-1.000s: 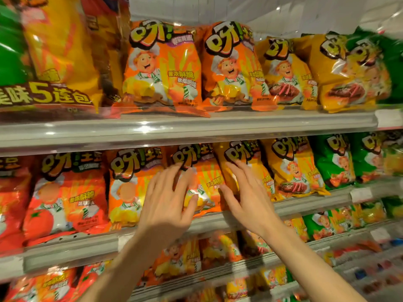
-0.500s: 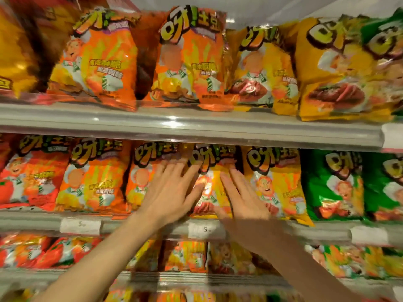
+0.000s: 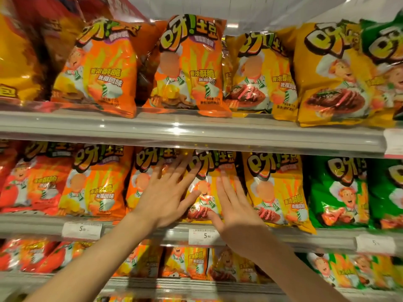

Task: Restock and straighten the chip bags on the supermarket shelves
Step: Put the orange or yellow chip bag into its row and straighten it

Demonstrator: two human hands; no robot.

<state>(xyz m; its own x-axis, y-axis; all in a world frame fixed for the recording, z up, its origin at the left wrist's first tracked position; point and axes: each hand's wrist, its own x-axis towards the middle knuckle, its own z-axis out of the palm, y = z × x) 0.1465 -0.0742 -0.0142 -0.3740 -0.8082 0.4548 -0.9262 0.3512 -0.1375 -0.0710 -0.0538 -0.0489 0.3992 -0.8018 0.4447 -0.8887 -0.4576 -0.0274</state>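
Observation:
On the middle shelf (image 3: 283,235) stand rows of chip bags. My left hand (image 3: 168,197) lies flat with spread fingers on an orange chip bag (image 3: 141,184), its fingertips reaching onto the neighbouring yellow chip bag (image 3: 207,177). My right hand (image 3: 237,212) presses flat on that yellow bag's right side, thumb near its lower edge. Both hands have straight fingers and grip nothing. Another yellow bag (image 3: 274,190) stands just right of my right hand.
Green bags (image 3: 335,192) fill the right of the middle shelf, orange bags (image 3: 96,182) and red ones (image 3: 30,184) the left. The upper shelf (image 3: 196,131) carries orange bags (image 3: 187,64) and yellow bags (image 3: 333,73). Price tags (image 3: 204,236) line the shelf rail. A lower shelf holds more bags.
The view has swung up and closer to the shelves. Both hands have stayed flat on the middle-shelf bags, now lying closer together on the orange and yellow bags.

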